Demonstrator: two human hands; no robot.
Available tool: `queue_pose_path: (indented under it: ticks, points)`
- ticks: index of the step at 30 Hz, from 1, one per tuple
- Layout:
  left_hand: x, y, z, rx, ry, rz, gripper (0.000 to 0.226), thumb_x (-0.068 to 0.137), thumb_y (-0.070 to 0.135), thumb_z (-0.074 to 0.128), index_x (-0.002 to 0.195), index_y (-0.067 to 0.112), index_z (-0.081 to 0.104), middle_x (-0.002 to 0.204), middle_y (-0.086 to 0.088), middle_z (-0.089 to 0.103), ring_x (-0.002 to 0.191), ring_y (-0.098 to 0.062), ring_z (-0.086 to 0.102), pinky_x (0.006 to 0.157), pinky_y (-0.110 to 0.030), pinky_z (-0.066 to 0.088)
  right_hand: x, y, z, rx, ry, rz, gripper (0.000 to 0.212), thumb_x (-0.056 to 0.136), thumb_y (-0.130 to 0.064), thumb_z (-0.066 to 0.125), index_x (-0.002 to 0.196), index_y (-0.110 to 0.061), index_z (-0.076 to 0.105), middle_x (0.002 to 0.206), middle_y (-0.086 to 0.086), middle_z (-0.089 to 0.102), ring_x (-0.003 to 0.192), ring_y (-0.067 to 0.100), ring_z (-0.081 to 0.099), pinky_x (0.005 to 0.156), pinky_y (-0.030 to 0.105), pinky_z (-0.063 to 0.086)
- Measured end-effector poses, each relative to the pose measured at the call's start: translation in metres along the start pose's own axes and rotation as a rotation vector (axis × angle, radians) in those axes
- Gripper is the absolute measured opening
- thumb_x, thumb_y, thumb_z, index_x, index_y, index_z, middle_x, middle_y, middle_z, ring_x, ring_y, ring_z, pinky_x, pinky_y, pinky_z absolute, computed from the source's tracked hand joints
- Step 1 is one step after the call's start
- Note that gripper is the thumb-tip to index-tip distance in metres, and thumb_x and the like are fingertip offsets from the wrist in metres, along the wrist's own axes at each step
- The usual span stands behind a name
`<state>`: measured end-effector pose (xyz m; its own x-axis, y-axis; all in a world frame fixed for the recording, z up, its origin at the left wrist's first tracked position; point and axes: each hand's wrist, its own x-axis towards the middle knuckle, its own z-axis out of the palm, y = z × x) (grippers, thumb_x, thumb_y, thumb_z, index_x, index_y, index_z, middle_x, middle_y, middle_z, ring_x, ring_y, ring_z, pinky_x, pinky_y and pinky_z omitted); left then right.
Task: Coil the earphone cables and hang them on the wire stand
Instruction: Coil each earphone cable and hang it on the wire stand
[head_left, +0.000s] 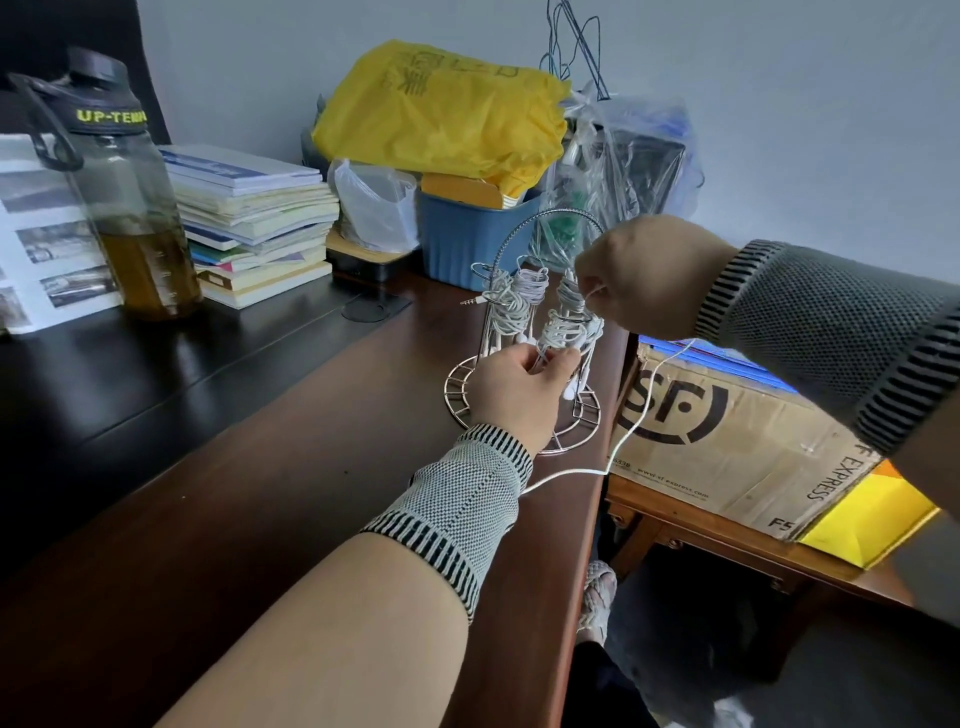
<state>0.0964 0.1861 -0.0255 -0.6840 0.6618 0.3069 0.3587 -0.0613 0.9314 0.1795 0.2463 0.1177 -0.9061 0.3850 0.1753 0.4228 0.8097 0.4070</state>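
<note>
**Two hands at the wire stand, one cable still loose**

The left hand (511, 387) reaches in from below and pinches the lower end of a coiled bundle (563, 325) between thumb and curled fingers, right at the front of the wire stand (524, 332). The right hand (641, 278) comes in from the side, a little higher, its fingertips pressed together on a thin white cable (636, 415) just beside the top of the same bundle. From that pinch the cable drops in a long slack curve past the table edge (597, 519) and runs back under the left wrist.

The stand sits near the right edge of the dark wooden table. It is shiny metal wire with a round ring base and an arched handle of twisted wire on top. Several bundles of pale grey-white cable hang from it, each wound tight into a stubby, ribbed coil. A small jack plug (470, 301) sticks out to the left, and white earbuds (524, 340) dangle below.

Both wrists wear knitted bands, speckled in the middle and striped at the ends.
</note>
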Motion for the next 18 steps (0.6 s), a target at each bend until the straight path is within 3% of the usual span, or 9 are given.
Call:
queue_pose_path:
  ticks: [6,11,15,18]
  points:
    - [0.000,0.001,0.000,-0.020,-0.013,-0.015,0.052,0.087,0.037,0.070,0.048,0.021,0.039,0.032,0.015,0.040,0.037,-0.002,0.041,0.039,-0.015,0.026,0.000,0.005,-0.008,0.133,-0.040,0.093,0.010,0.085,-0.019,0.058,0.079,-0.013,0.063,0.073,0.001,0.060,0.076,0.023,0.056,0.068,0.030,0.044]
    - [0.000,0.001,0.000,-0.029,-0.015,-0.030,0.051,0.087,0.038,0.070,0.049,0.020,0.042,0.032,0.014,0.039,0.036,-0.005,0.039,0.041,-0.019,0.024,0.000,0.009,-0.011,0.285,-0.030,0.147,0.015,0.080,-0.020,0.062,0.078,-0.007,0.067,0.074,0.008,0.065,0.074,0.025,0.060,0.069,0.031,0.048]
    - [0.000,0.001,0.001,-0.030,-0.014,-0.032,0.048,0.086,0.038,0.071,0.050,0.019,0.045,0.032,0.014,0.040,0.036,-0.005,0.038,0.044,-0.022,0.028,0.008,0.005,-0.005,0.161,-0.042,0.145,0.012,0.088,-0.020,0.059,0.080,-0.013,0.065,0.067,-0.005,0.054,0.075,0.020,0.054,0.067,0.027,0.040]
    - [0.001,0.001,0.001,-0.040,-0.011,-0.041,0.049,0.086,0.036,0.071,0.048,0.020,0.043,0.032,0.015,0.039,0.036,-0.004,0.038,0.046,-0.025,0.028,0.019,-0.002,-0.001,0.015,-0.090,0.100,0.018,0.092,-0.022,0.054,0.092,-0.011,0.068,0.077,0.001,0.061,0.079,0.022,0.058,0.070,0.031,0.048]
